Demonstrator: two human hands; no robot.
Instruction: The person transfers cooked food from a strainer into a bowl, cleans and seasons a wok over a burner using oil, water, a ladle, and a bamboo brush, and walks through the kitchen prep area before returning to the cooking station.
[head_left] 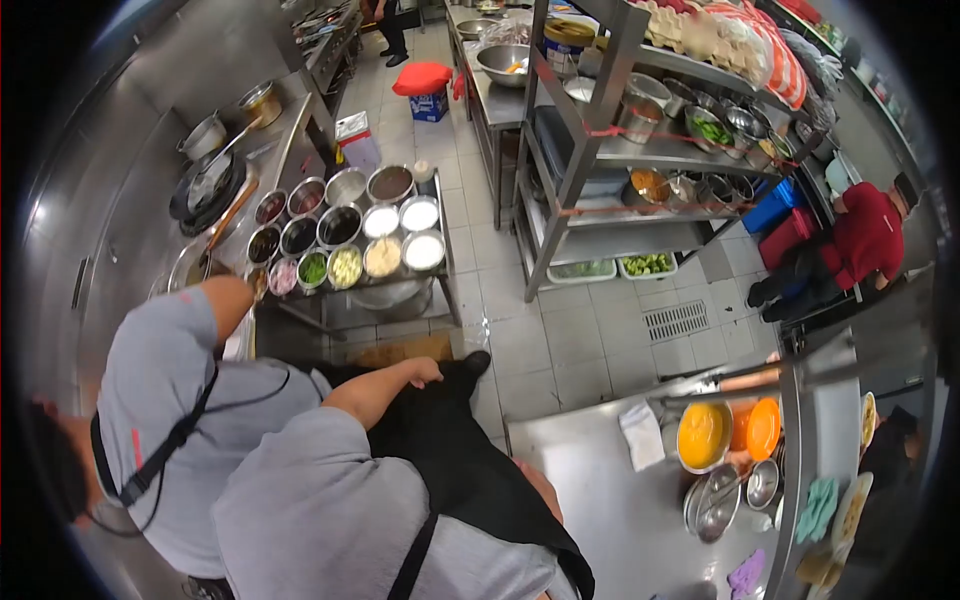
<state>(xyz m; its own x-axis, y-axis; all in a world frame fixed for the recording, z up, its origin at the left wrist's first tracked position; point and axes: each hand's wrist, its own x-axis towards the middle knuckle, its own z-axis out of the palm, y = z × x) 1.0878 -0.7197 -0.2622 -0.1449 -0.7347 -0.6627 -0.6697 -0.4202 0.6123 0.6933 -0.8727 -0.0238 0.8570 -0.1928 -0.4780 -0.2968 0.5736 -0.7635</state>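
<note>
My left hand (426, 372) is in front of my black apron (430, 470), its fingers curled closed. Whatever it may hold is hidden. At the apron's right edge, beside the steel table (590, 510), a strip of bare skin shows, apparently my right arm. The fingers of my right hand are hidden. To my left, a co-worker in a grey shirt (160, 370) stretches an arm toward the stove side, with a hand (257, 282) by several round metal pots of ingredients. Among these are chopped greens (313, 267), a white powder (424, 252) and dark sauces (339, 224).
A wok (208, 188) sits on the left counter. A steel shelf rack (575, 170) stands ahead right. The right table carries a bowl of orange liquid (704, 436), a white cloth (641, 436) and metal bowls (714, 503). A person in red (865, 235) stands far right. A red-topped blue box (428, 103) is on the floor.
</note>
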